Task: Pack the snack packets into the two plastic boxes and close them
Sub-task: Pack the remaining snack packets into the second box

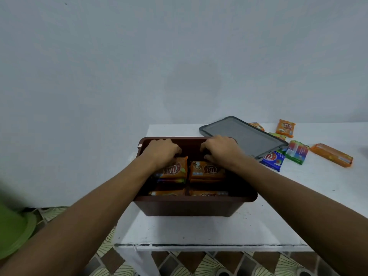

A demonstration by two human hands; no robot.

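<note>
- Head view is showing a brown plastic box [191, 206] sitting open on a white table [199, 230], near the table's left edge and close to the person.
- Box: dark brown, rectangular, with a rolled rim and rounded corners; a small pale tag is sitting on its far left corner.
- Contents: orange snack packets [207, 172] are standing in two columns, their dark red logos facing up and reading upside down; a nearer row [169, 193] is peeking above the front wall, mostly hidden by it.
- Left hand [161, 152] is reaching into the far left part of the box, fingers curled down over the top of the left orange packet [175, 170]; whether it is gripping or only pressing cannot be told.
- Right hand [221, 150] is reaching into the far right part, fingers bent and close together on the far edge of the right orange packet; the grip itself is hidden.
- Grey lid [245, 136] is lying tilted to the right of the box, its near edge propped on loose packets.
- Loose packets on the table right of the box: a blue one [272, 160] just under the lid's edge, a green one [296, 152] beside it, a long orange one [331, 155] farther right, a small orange one [285, 127] near the wall.
- Green round object [14, 230] is showing at the left edge, blurred.
</note>
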